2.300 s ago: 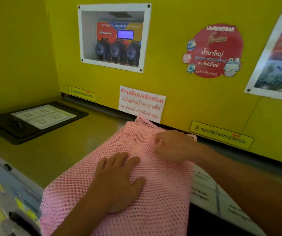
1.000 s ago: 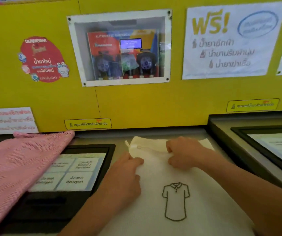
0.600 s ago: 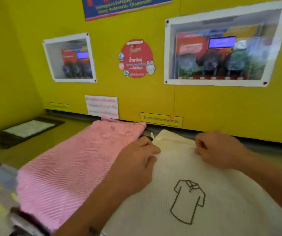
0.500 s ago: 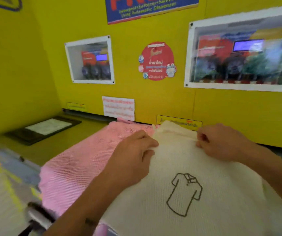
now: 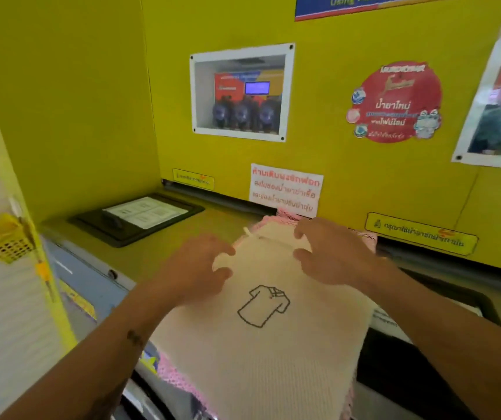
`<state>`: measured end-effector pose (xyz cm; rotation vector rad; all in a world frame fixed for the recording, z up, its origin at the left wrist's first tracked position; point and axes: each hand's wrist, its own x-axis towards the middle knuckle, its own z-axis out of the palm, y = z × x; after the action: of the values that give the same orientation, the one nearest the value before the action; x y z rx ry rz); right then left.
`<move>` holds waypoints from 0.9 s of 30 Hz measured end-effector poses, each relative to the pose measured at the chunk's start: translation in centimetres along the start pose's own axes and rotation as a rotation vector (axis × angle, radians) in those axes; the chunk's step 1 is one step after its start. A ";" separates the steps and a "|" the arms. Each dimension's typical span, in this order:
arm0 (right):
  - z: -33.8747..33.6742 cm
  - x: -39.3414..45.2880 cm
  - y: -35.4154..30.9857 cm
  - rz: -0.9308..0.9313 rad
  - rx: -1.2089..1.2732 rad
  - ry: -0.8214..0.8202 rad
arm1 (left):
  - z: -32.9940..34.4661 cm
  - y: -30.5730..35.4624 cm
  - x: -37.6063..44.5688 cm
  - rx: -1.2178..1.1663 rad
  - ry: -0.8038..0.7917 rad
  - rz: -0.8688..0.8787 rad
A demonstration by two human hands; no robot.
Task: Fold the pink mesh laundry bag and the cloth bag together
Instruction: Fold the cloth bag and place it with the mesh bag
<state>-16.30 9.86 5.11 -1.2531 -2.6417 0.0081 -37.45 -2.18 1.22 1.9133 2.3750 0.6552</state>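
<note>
Legible markings on the yellow wall panel and the cloth bag.
A blue banner [image 5: 364, 4] at the top edge showed the partial word "Using"; a white notice [image 5: 285, 189] carried red Thai script, as did a round red sticker [image 5: 394, 101] and two yellow warning labels [image 5: 420, 234], too blurred to transcribe. The cloth bag [image 5: 261, 344] bore an outlined polo-shirt pictogram [image 5: 263, 306], without lettering.

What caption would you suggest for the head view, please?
Both hands, left hand and right hand, over the cream cloth bag laid on the pink mesh laundry bag.
</note>
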 end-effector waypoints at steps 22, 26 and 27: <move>2.3 -5.5 -0.6 -0.080 -0.059 -0.203 | 0.5 -2.0 -7.9 -0.353 -0.111 0.231; -1.0 -11.0 -2.9 -0.229 0.007 -0.231 | 2.0 -2.6 -11.1 -0.216 -0.171 0.263; -1.6 -12.1 -3.4 -0.260 -0.011 -0.308 | 2.8 -2.7 -11.5 -0.142 -0.164 0.294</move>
<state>-11.20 -1.73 4.70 -0.9682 -3.0531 0.1574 -36.34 -12.59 -4.98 2.1786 1.9180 0.6315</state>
